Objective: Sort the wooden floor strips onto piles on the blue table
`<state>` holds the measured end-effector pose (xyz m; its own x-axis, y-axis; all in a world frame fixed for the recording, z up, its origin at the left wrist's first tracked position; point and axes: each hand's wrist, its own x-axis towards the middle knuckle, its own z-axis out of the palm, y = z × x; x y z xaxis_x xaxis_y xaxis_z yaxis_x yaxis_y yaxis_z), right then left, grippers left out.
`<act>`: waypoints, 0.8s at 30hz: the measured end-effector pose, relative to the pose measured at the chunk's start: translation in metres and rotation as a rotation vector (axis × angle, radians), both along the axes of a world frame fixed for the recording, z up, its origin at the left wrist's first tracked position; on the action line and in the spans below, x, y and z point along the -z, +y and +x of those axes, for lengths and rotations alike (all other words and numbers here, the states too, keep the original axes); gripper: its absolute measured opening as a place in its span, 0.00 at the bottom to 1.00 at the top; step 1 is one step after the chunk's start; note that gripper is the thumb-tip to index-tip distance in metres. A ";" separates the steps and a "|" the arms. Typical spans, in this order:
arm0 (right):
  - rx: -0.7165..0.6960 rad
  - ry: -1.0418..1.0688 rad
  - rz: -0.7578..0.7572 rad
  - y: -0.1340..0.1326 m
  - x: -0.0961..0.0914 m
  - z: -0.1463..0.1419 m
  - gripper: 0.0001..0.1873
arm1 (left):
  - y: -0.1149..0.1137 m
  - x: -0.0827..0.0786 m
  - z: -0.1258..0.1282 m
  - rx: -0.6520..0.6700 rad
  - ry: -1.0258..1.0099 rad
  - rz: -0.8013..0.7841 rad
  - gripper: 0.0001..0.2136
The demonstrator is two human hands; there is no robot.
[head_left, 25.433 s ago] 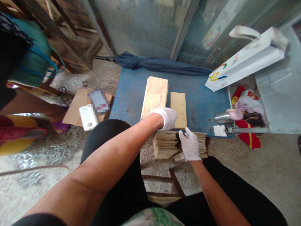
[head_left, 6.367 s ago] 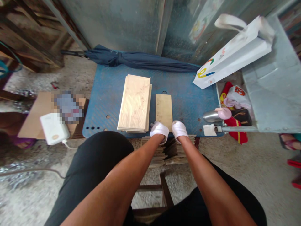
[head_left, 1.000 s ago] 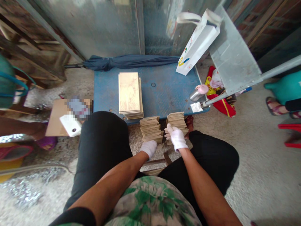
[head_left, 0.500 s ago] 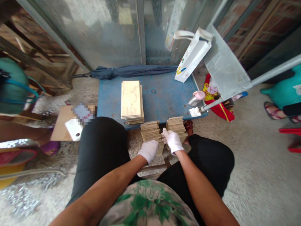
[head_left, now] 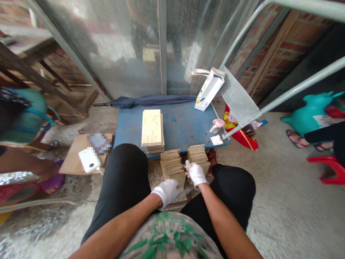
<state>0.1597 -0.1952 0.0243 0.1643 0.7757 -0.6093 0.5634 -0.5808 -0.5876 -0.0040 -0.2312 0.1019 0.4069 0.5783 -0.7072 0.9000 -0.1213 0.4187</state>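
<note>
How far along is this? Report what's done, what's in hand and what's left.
Done: a flat pile of larger boards lies on the blue platform. In hand: the left hand appears to grip one thin wood piece; the right hand touches the right small stack. Left: that stack and the left small stack, both many pieces tall.

The narrow board that lay just right of the tall stack (head_left: 152, 131) is gone from the blue platform (head_left: 185, 126). Your left hand (head_left: 167, 192) has drawn back from that stack toward your lap, fingers closed on a thin piece (head_left: 181, 181). Your right hand (head_left: 196, 173) has dropped to the small pile (head_left: 198, 155) nearer you than the stack.
</note>
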 end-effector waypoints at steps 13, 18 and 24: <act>-0.097 -0.044 -0.010 -0.031 -0.016 -0.035 0.31 | 0.013 0.044 -0.028 -0.279 -0.019 0.005 0.19; -0.202 -0.154 -0.036 -0.042 -0.016 -0.032 0.30 | 0.007 0.043 -0.032 -0.301 -0.102 0.056 0.19; -0.148 -0.114 -0.032 -0.050 -0.008 -0.025 0.32 | 0.005 0.037 -0.040 -0.328 -0.169 0.141 0.19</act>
